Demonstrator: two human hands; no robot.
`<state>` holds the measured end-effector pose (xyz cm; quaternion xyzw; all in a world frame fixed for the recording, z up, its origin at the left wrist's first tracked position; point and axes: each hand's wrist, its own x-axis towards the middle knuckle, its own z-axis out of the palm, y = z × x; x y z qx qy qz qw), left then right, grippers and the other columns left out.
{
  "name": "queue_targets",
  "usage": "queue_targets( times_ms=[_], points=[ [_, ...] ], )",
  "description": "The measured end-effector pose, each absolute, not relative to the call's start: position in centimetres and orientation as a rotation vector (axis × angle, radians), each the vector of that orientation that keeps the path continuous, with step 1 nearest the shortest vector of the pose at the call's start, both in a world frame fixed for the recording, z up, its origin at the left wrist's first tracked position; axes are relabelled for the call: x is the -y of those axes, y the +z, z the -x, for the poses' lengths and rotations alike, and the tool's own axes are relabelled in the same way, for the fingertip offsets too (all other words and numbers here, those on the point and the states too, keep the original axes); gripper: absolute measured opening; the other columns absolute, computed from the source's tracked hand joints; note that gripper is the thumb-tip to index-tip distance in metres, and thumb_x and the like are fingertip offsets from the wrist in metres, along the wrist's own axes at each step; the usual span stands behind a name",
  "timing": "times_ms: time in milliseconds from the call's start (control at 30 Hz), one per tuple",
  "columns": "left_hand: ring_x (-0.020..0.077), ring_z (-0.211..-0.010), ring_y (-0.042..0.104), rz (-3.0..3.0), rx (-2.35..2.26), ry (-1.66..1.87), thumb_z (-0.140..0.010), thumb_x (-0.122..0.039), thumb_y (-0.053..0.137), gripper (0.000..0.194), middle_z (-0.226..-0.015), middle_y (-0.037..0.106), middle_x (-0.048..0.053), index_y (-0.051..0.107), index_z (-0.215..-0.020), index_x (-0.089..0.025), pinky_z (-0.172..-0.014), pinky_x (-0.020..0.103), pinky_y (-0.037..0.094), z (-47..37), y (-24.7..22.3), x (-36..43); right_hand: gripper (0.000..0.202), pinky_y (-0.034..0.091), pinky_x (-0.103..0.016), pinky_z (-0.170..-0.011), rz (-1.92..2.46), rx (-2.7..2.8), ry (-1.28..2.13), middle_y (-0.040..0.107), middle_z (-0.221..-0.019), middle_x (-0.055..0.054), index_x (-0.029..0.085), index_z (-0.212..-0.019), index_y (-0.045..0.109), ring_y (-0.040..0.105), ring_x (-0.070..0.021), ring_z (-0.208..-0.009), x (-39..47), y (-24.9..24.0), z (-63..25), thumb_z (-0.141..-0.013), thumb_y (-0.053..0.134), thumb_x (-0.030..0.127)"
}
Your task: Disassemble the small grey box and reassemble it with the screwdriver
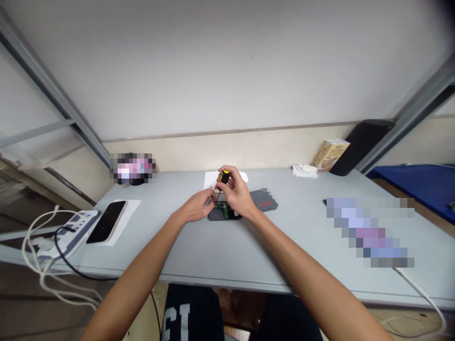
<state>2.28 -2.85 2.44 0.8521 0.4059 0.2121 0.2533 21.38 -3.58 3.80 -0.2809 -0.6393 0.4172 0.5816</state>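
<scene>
A small dark device with a green circuit board (226,212) lies on the grey table (227,251). My right hand (237,190) is closed around the yellow and black handle of a screwdriver (224,176), whose shaft points down at the board's upper left part. At the device's left edge, my left hand (199,203) has its fingers bent together near the screwdriver's tip; whatever they hold is too small to make out. A dark grey cover (263,201) with reddish marking rests right of the device. White paper (210,180) lies behind the hands.
On the left are a phone (107,221) on paper and a power strip (71,232) with cables. A tissue (304,171), a yellow carton (330,154) and a black cylinder (360,147) stand at the back right. Blurred objects lie at right and back left.
</scene>
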Motion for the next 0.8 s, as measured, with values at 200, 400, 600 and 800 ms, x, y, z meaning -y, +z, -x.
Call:
queue_targets(
  times_ms=[200,400,600,800],
  points=[
    [0.0175,-0.072,0.055,-2.279,-1.175,0.605,-0.097,-0.021,0.044,0.016,-0.082,0.062,0.001,0.056,-0.087,-0.020,-0.071,0.030,0.041,-2.66,1.96,2.63,0.032,0.055,-0.032,-0.077,0.604,1.446,1.013,0.056,-0.096,0.001,0.028,-0.122,0.049,0.065,-0.0144,-0.082,3.25,3.54,-21.26,-0.092,0.060,0.024],
    [0.0178,-0.074,0.057,-2.302,-1.178,0.616,-0.098,-0.021,0.044,0.017,-0.083,0.062,0.000,0.056,-0.085,-0.021,-0.072,0.030,0.043,-2.76,1.53,2.42,0.032,0.054,-0.032,-0.078,0.587,1.411,1.030,0.056,-0.094,0.002,0.028,-0.121,0.050,0.065,-0.0129,-0.078,3.01,3.61,-21.36,-0.092,0.063,0.024],
    [0.0183,-0.077,0.059,-2.313,-1.178,0.614,-0.097,-0.019,0.044,0.017,-0.086,0.065,0.001,0.058,-0.087,-0.021,-0.074,0.030,0.045,-2.72,1.62,2.51,0.032,0.054,-0.032,-0.078,0.602,1.409,1.010,0.057,-0.095,0.002,0.029,-0.121,0.051,0.065,-0.0129,-0.078,2.94,3.46,-21.38,-0.091,0.063,0.023],
    [0.0178,-0.075,0.057,-2.323,-1.184,0.602,-0.096,-0.018,0.043,0.017,-0.085,0.064,0.001,0.056,-0.086,-0.021,-0.072,0.030,0.044,-2.84,1.89,2.72,0.032,0.054,-0.033,-0.077,0.600,1.406,1.018,0.057,-0.095,0.002,0.029,-0.121,0.050,0.065,-0.0131,-0.078,2.94,3.46,-21.27,-0.092,0.063,0.024]
  ],
)
